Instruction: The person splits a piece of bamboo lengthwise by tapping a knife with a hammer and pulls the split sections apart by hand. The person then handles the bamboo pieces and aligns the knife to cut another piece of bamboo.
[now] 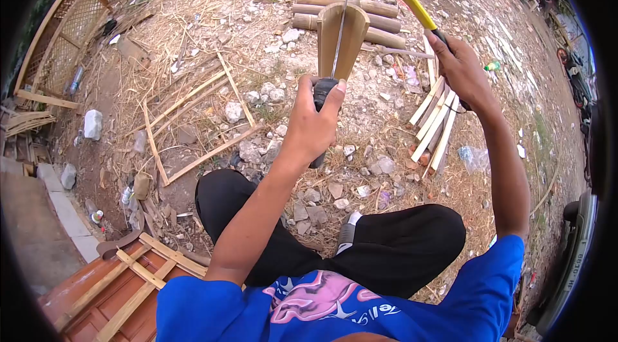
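Blade Met Split Bamboo as Hammer Was Held Aloft

The lower end of a split bamboo piece (pixel 328 39) was hidden behind a worker's left hand (pixel 313 120), and most of the handle of a long, thin blade (pixel 343 23) was covered too. The far tip was hard to make out near the top edge, and whether the steel had bitten into the bamboo could not be told. The left hand was closed around the black handle, the blade running across the bamboo's hollow, ahead of the seated worker. The right hand (pixel 460 68), raised to the side, gripped the black end of a yellow-shafted claw hammer (pixel 412 4), its head well apart from the bamboo. Lettering (pixel 380 311) on the blue shirt (pixel 206 313) showed "Tell", the rest unclear. A number plate (pixel 579 252) at the right edge could not be read with certainty.
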{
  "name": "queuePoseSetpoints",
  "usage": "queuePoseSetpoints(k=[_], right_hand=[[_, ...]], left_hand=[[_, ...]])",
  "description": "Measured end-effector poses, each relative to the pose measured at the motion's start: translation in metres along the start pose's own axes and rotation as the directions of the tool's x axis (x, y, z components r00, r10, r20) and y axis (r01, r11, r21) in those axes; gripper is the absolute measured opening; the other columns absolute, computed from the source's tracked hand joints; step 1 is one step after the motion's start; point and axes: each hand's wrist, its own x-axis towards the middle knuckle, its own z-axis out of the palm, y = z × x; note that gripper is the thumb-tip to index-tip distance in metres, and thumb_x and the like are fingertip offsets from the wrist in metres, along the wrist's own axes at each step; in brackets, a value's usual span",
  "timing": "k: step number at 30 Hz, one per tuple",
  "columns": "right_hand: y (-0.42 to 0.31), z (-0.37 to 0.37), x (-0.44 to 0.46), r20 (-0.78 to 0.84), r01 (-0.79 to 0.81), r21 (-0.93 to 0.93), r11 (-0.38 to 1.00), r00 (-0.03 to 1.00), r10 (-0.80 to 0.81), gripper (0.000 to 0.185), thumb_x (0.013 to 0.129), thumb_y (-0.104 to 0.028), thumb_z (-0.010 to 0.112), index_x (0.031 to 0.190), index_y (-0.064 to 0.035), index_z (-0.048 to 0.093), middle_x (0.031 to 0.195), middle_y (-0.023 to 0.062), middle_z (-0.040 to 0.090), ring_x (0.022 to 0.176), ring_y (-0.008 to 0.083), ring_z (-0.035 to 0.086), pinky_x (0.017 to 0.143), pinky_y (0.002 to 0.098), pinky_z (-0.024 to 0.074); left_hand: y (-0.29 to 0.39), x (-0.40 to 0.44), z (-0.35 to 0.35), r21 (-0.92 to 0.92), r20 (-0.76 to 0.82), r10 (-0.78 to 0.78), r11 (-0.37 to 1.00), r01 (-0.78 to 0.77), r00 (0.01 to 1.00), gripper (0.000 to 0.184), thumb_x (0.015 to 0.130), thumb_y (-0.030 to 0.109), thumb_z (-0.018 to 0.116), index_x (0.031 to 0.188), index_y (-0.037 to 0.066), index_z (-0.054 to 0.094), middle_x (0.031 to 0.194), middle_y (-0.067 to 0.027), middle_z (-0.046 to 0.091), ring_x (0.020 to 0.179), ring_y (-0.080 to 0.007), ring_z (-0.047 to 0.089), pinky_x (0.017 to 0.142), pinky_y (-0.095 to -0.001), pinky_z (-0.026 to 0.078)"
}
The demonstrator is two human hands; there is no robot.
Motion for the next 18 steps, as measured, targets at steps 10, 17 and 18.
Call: queuePoseSetpoints(k=[10,17,18], right_hand=[[0.006,0.013,0.005,0.042,0.047,-0.144,0.988,0.998,-0.041,0.058,0.103,-0.052,0.045,0.100,0.0025,0.064,0.073,0.0136,0.058,0.066,0.0226,0.051,0.061,0.0390,0.0405],[-0.006,-0.017,0.005,-0.184,0.240,0.351,0.905,0.965,-0.185,0.047,0.103,-0.051,0.049,0.083,-0.0079,0.055,0.063,-0.0041,0.044,0.054,0.0079,0.041,0.048,0.0285,0.0324],[0.000,0.001,0.002,-0.128,0.168,0.192,0.967,0.981,-0.145,0.051,0.103,-0.052,0.047,0.091,-0.0036,0.060,0.064,-0.0002,0.047,0.057,0.0115,0.045,0.051,0.0316,0.0357]], left_hand=[[-0.009,0.004,0.004,0.076,-0.013,0.009,0.997,-0.008,1.000,0.037,0.098,0.035,0.061,0.106,0.001,0.049,0.078,-0.0049,0.055,0.067,-0.0126,0.051,0.062,-0.0325,0.045],[-0.016,0.009,0.006,0.108,-0.007,0.052,0.993,-0.051,0.999,0.039,0.097,0.036,0.061,0.107,0.001,0.047,0.076,-0.0055,0.054,0.061,-0.0133,0.052,0.056,-0.0320,0.045],[-0.011,0.008,0.005,0.065,0.003,0.003,0.998,-0.004,1.000,0.040,0.098,0.036,0.061,0.108,0.001,0.046,0.075,-0.0051,0.053,0.058,-0.0130,0.052,0.052,-0.0314,0.045]])
